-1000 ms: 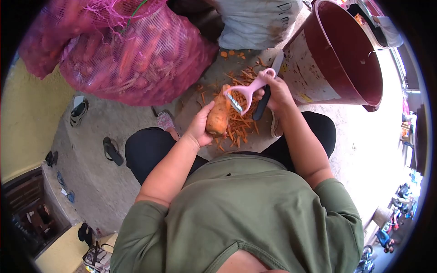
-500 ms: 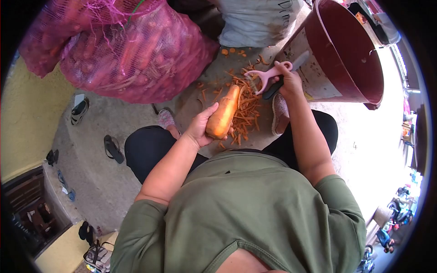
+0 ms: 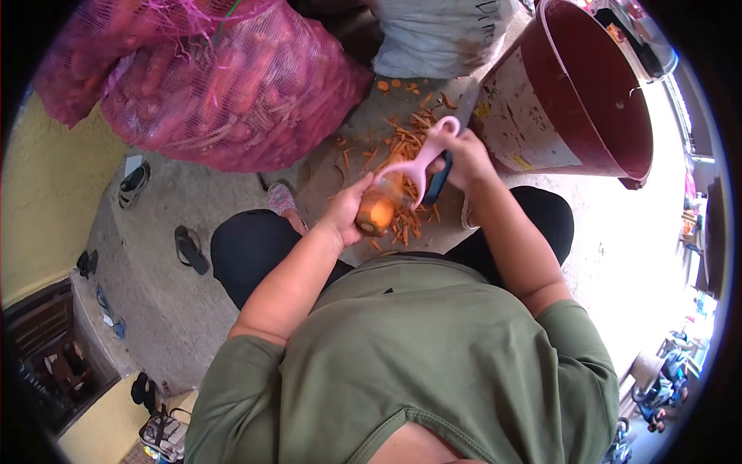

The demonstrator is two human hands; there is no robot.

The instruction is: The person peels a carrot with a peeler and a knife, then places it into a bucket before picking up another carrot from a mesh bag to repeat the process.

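- The pink mesh sack of carrots point(image 3: 232, 93) slumps on the concrete floor point(image 3: 166, 286) ahead and to my left, probably to keep it out of my arms' way.
- The maroon bucket point(image 3: 525, 112) stands ahead to my right, its wide mouth uncovered; I can't see its bottom.
- The white sack point(image 3: 437, 39) sits ahead, between those 2.
- My left hand point(image 3: 346, 210) wraps the carrot, curled only as wide as its thick body, thumb along the near side; the fingertips underneath are hidden. That looks like a grip to steady it while leaving its other side free.
- My right hand point(image 3: 470, 161) is closed round 2 tools; I can't tell exactly how my fingers share the handles.
- The carrot point(image 3: 376, 215) is between my knees, above the peelings, blunt end towards me, with a bright bare patch on it. Low there, scraps can drop straight down.
- The knife point(image 3: 437, 185) has its black handle in my right hand and its blade pointing away from me towards the bucket, likely so it stays clear of my left hand.
- The pink Y-shaped peeler point(image 3: 417, 170) reaches across to the carrot; blur hides whether its blade touches.
- Orange peelings point(image 3: 403, 148) are scattered beneath, with small orange rounds point(image 3: 384, 86) near the white sack.
- Compared with 0.5 s ago, the peeler has come back from beyond the carrot's tip, the carrot is tipped so its blunt end faces me more, and the knife points more straight ahead. The sacks and bucket look essentially unmoved.
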